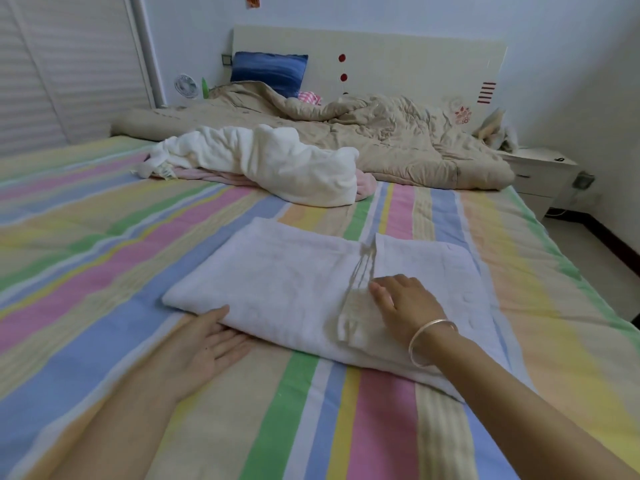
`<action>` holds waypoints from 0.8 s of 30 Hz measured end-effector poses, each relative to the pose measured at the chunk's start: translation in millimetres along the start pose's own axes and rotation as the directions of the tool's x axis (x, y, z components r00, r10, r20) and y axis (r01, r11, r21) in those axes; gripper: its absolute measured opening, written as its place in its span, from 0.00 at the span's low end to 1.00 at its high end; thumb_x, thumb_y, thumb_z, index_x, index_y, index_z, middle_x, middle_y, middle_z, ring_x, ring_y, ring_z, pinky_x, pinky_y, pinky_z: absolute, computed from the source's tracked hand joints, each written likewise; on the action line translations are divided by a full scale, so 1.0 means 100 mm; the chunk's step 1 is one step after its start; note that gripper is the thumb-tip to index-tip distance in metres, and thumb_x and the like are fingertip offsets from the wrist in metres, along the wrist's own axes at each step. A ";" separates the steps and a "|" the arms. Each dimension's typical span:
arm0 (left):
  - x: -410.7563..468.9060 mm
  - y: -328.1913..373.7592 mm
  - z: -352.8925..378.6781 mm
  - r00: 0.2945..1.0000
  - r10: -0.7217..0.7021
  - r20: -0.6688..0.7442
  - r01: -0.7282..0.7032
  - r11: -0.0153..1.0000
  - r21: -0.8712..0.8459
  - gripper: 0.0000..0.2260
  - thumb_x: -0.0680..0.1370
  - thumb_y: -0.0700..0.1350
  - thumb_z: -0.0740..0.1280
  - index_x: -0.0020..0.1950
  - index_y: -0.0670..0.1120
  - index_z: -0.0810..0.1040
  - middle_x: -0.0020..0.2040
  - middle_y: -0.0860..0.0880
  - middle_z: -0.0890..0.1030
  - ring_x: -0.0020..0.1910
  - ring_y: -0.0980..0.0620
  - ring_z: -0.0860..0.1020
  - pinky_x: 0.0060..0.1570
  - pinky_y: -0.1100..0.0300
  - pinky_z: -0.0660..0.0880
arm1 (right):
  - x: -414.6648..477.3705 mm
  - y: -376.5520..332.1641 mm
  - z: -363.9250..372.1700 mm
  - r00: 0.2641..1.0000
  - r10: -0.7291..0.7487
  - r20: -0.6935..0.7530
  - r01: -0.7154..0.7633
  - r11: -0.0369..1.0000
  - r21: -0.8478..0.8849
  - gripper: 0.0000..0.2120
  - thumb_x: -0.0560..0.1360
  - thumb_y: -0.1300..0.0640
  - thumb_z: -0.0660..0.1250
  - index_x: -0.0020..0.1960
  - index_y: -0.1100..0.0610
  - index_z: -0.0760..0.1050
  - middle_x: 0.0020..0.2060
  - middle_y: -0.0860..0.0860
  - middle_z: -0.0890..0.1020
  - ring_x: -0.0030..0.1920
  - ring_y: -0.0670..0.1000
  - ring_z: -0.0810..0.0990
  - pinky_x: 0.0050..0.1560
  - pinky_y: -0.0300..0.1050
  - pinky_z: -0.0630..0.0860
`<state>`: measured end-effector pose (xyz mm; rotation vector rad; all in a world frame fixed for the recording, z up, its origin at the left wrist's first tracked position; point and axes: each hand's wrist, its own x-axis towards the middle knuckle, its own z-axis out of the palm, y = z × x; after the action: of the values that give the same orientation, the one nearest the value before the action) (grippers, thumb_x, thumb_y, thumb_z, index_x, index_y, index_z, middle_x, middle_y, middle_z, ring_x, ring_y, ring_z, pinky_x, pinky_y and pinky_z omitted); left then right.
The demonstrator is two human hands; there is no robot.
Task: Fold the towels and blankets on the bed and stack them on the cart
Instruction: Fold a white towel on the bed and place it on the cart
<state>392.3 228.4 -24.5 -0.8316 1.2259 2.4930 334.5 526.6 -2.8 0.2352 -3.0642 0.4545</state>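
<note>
A white towel (294, 282) lies folded flat on the striped bed sheet (104, 237) in front of me. My left hand (204, 341) lies palm up at its near left edge, fingertips slipping under the fold. My right hand (405, 303), with a silver bangle on the wrist, rests flat on top of the towel near its beige stripe. Farther back, a crumpled cream blanket (277, 161) lies over a pink towel (221, 175). No cart is in view.
A rumpled beige quilt (381, 133) fills the head of the bed, with a blue pillow (268, 72) against the headboard (398, 60). A white nightstand (540, 174) stands at the right, a closet door (62, 71) at the left, and a small fan (186, 85) by the wall.
</note>
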 end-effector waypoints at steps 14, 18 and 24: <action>0.36 0.12 0.96 0.939 0.236 -0.252 -0.268 0.958 -0.103 0.24 0.79 0.49 0.66 0.72 0.40 0.69 0.63 0.41 0.76 0.59 0.43 0.75 0.58 0.49 0.72 | 0.00 -0.05 0.49 0.992 0.092 0.086 -0.074 0.979 -0.190 0.32 0.79 0.36 0.44 0.78 0.45 0.40 0.78 0.47 0.40 0.77 0.50 0.37 0.75 0.53 0.35; 0.36 0.15 1.41 0.827 0.524 -0.204 -0.476 0.846 0.240 0.24 0.77 0.50 0.69 0.68 0.38 0.72 0.64 0.42 0.77 0.59 0.43 0.77 0.55 0.53 0.73 | -0.02 -0.02 0.37 0.997 0.054 0.062 -0.058 0.995 0.076 0.32 0.79 0.38 0.52 0.78 0.46 0.46 0.78 0.46 0.48 0.78 0.48 0.44 0.76 0.50 0.39; -0.11 -0.60 2.29 0.418 0.674 0.610 -0.825 0.001 0.565 0.06 0.74 0.48 0.63 0.42 0.48 0.78 0.38 0.45 0.81 0.42 0.41 0.80 0.36 0.56 0.73 | -0.20 0.51 -0.27 0.902 0.338 0.267 -0.192 -0.239 0.952 0.23 0.81 0.43 0.56 0.70 0.54 0.68 0.61 0.55 0.77 0.53 0.56 0.80 0.55 0.51 0.76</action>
<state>340.0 445.7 54.3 0.5419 3.0224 1.7869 346.7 585.7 7.3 -0.5122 -1.6379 2.7046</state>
